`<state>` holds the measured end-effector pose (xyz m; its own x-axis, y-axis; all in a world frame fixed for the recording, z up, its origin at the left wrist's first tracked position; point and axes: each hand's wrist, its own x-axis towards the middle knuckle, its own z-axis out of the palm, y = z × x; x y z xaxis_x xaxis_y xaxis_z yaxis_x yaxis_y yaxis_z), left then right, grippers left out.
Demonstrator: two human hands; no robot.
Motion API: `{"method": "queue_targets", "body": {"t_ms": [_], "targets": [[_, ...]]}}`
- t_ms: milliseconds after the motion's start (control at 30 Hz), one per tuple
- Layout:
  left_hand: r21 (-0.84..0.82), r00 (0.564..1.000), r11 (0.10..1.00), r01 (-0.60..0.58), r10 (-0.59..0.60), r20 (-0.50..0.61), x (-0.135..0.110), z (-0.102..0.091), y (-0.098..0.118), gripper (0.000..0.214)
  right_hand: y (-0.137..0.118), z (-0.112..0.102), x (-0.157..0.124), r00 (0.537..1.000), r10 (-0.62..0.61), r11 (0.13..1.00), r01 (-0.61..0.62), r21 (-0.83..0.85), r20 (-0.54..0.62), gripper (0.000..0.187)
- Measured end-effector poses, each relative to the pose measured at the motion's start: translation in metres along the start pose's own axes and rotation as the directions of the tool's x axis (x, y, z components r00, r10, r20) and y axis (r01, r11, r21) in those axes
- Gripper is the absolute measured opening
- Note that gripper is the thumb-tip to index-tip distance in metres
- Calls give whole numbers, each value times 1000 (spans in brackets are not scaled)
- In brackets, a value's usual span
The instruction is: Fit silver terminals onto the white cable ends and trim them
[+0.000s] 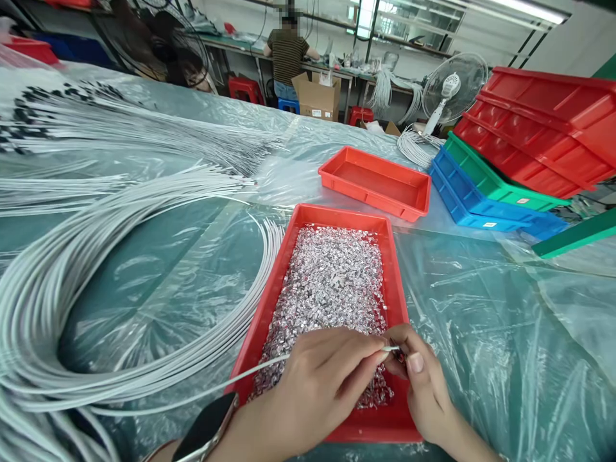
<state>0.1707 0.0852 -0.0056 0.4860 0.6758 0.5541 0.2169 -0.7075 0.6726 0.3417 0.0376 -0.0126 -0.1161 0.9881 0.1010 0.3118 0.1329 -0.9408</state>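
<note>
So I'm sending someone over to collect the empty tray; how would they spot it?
On the plastic-covered table, find the red tray of shiny metal bits under the hands. The empty red tray sits just beyond it, left of the stacked blue, green and red bins; it alone lies flat with nothing inside.

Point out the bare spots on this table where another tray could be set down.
Free: plastic sheet right of the tray of metal bits, below the stacked trays; also the patch ringed by the cable loop. Crowded: far left under cable bundles, and at the near tray, where left hand and right hand work.
</note>
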Motion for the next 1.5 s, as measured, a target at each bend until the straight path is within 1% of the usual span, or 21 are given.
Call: {"method": "queue_targets", "body": {"t_ms": [100,267,333,533,633,733,800,833,867,933,967,1033,1167,1367,1500], "targets": [[43,999,998,-37,37,-6,-1,0,1,13,2,0,-3,1000,-9,1000,9,-17,-11,46],[62,999,997,-42,41,23,0,-2,2,12,3,3,-7,998,14,1000,-16,-19,-63,48],[77,998,995,-58,56,30,0,-4,3,12,3,3,-7,998,10,1000,-11,-11,-59,47],[164,986,973,-164,161,32,2,-7,7,13,3,3,-6,999,-17,1000,17,12,-42,44],[157,986,974,-166,163,33,0,-6,5,14,5,2,-7,1000,-23,1000,23,-6,-19,43],[94,996,992,-88,85,32,-2,-5,2,16,6,3,-8,999,-10,1000,9,-16,-41,43],[39,999,999,0,-2,40,-2,-6,0,16,6,3,-7,997,-16,999,15,-28,-70,44],[8,996,999,53,-54,65,0,-7,0,15,6,3,-7,997,-29,999,26,-34,-71,43],[-27,989,994,110,-107,104,1,-7,0,13,6,3,-6,996,-44,998,41,-40,-72,43],[-110,958,968,226,-200,204,5,-9,1,13,6,2,-5,995,-72,996,69,-48,-66,40],[-152,942,950,272,-230,245,7,-10,1,16,6,2,-4,995,-80,996,77,-49,-59,39],[-220,917,914,340,-270,295,10,-10,2,20,7,1,-3,995,-94,995,92,-45,-46,35],[-283,890,871,401,-297,346,12,-10,3,25,6,2,-1,994,-95,995,95,-7,-47,32],[-312,865,838,448,-317,389,13,-11,4,31,4,3,2,985,-86,996,88,4,-148,31],[-308,865,842,443,-311,394,14,-10,3,30,7,3,1,993,-64,998,62,-26,-97,27]]}}
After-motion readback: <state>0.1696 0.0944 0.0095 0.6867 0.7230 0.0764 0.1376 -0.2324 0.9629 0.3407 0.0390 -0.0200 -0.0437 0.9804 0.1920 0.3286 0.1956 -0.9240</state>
